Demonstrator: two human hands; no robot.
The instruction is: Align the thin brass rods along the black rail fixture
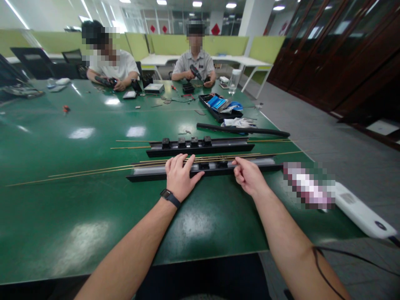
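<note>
A long black channel lies crosswise on the green table in front of me, with black blocks inside it. Thin brass-coloured rods run along its top and stick out well past its left end. My left hand rests over the channel and rods, fingers spread and thumb along the near wall; a dark watch is on that wrist. Over the channel's right part is my right hand, fingers curled and index fingertip beside the rods. Whatever it pinches, if anything, is too small to make out.
Behind lies a second black channel holding several black blocks. Farther back are a black foam tube, gloves and a black tray. A white power strip sits right. Two people work across the table.
</note>
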